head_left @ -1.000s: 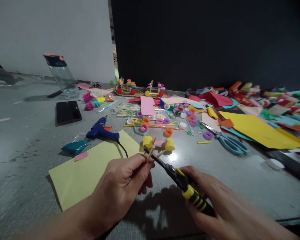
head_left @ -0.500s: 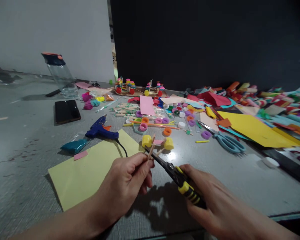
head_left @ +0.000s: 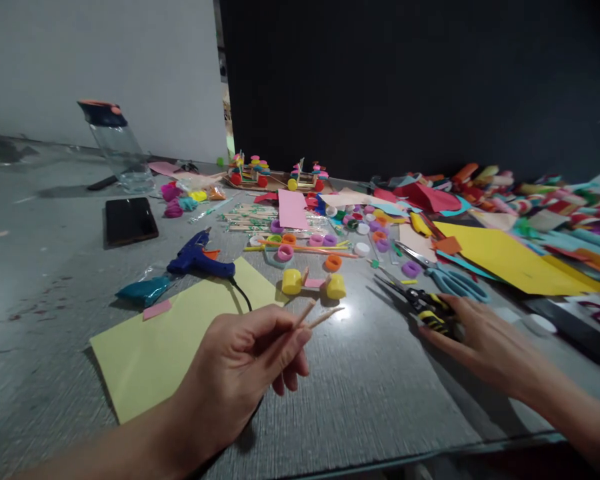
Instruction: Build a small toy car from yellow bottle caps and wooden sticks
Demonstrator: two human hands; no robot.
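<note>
So the wooden sticks (head_left: 306,313) are up in the left hand (head_left: 253,363), pinched between thumb and fingers above the near part of the worktop (head_left: 365,400). Two ends poke out past the fingertips, splayed apart a bit, and the rest is hidden by the hand. That grip is definitely clenched on them.

The right hand (head_left: 490,340) is off to the side with its grip around the black and yellow handles of the pliers (head_left: 425,308), nose angled away from the person. Can't tell if the pliers are touching the worktop or just above it.

Right beyond the stick tips there's a pair of yellow caps (head_left: 293,282) with a strip of pink paper (head_left: 314,283) between them. Blue scissors (head_left: 455,280) lie just beyond the pliers, next to a purple ring (head_left: 411,269).

Over on the left, a pale yellow sheet (head_left: 180,347) sits partly behind the left forearm, with a blue glue gun (head_left: 200,259) by its far edge, then a phone (head_left: 131,221) and a clear bottle (head_left: 120,153) further back. Two colorful little models (head_left: 250,173) stand at the far end, near the black panel (head_left: 405,87).
</note>
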